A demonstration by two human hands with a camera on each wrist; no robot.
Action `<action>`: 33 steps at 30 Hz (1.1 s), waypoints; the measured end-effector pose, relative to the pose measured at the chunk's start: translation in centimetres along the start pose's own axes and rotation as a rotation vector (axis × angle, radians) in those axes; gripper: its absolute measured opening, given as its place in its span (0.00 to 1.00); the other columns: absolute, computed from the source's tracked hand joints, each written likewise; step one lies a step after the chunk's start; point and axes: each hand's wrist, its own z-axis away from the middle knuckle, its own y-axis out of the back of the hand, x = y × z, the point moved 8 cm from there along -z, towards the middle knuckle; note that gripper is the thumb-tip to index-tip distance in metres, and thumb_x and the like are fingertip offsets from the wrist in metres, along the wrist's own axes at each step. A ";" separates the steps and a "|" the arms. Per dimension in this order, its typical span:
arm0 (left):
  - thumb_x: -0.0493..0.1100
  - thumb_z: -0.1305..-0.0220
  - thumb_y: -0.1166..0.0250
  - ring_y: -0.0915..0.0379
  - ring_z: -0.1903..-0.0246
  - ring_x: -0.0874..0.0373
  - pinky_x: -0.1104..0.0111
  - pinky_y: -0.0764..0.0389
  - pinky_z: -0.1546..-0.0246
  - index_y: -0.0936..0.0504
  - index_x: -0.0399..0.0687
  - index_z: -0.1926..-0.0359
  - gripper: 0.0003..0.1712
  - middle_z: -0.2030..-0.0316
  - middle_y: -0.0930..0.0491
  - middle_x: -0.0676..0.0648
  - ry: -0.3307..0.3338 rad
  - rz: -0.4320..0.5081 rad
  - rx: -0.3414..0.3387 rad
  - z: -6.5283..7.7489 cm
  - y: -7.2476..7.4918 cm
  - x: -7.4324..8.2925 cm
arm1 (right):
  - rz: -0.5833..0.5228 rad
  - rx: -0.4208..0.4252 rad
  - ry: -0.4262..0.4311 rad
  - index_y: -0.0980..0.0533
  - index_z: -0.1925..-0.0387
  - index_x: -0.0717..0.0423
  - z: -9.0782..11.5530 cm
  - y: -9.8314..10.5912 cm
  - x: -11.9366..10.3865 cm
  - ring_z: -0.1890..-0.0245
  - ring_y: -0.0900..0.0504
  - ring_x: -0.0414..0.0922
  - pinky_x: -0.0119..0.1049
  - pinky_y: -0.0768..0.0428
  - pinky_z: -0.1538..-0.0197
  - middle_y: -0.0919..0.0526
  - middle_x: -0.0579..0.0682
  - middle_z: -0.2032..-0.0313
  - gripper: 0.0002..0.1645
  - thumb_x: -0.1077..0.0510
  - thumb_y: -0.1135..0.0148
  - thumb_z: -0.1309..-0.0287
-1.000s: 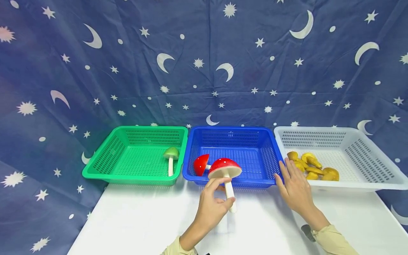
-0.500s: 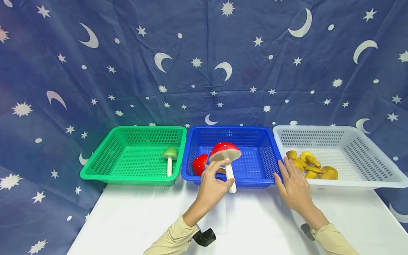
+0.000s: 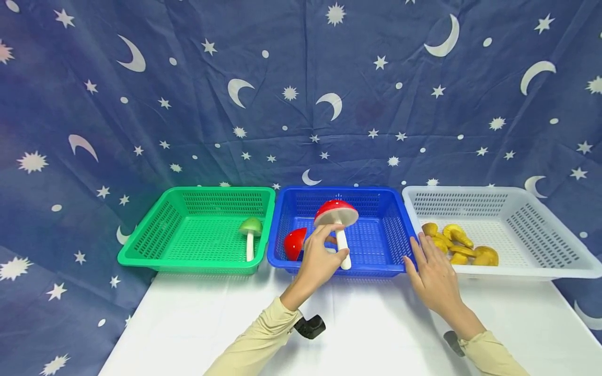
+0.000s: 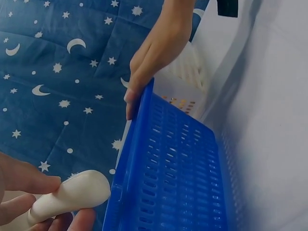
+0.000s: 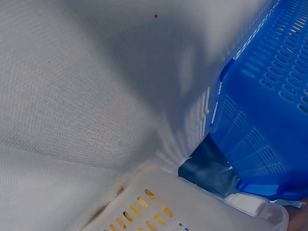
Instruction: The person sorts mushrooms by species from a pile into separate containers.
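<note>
My left hand [image 3: 321,258] pinches the white stem of a toy mushroom [image 3: 336,213] whose red cap has white dots. It is held over the blue basket [image 3: 371,269], cap up and slightly tilted. In the left wrist view the rounded stem end [image 4: 86,190] shows between thumb and fingers, near the basket rim. A second red mushroom [image 3: 294,244] lies in the blue basket's left part, its stem hidden behind my left hand. My right hand [image 3: 435,277] rests with straight fingers where the blue and white baskets meet, thumb at the blue basket's front right corner.
To the left stands a green basket [image 3: 193,263] holding one green-capped mushroom [image 3: 251,230]. At the right, a white basket [image 3: 541,272] holds several yellow-brown mushrooms [image 3: 486,256]. All three baskets stand in a row on a white table [image 3: 367,324], before a starry blue curtain [image 3: 301,62].
My left hand has raised the red mushroom forward from the blue basket's front edge to over its inside. The right hand has stayed at the basket corners.
</note>
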 end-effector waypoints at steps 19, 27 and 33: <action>0.32 0.54 0.27 0.22 0.64 0.57 0.75 0.24 0.70 0.20 0.44 0.48 0.28 0.57 0.23 0.45 0.062 -0.114 -0.179 -3.9 -4.1 -2.3 | 0.006 0.004 0.008 0.35 0.36 0.67 0.2 0.0 0.0 0.34 0.42 0.63 0.61 0.44 0.34 0.39 0.67 0.34 0.32 0.48 0.52 0.33; 0.32 0.57 0.25 0.23 0.67 0.59 0.76 0.26 0.71 0.19 0.44 0.49 0.29 0.61 0.20 0.46 0.109 -0.192 -0.259 -5.0 -5.8 -3.9 | 0.018 0.014 0.018 0.35 0.36 0.67 0.0 0.1 -0.3 0.35 0.41 0.64 0.60 0.43 0.34 0.38 0.67 0.35 0.32 0.48 0.52 0.33; 0.28 0.60 0.26 0.22 0.74 0.62 0.78 0.25 0.72 0.18 0.41 0.49 0.31 0.62 0.17 0.44 0.128 -0.210 -0.326 -5.5 -7.1 -4.8 | 0.016 0.014 0.012 0.35 0.36 0.67 0.0 0.2 -0.2 0.34 0.41 0.64 0.60 0.44 0.34 0.39 0.67 0.35 0.32 0.48 0.52 0.33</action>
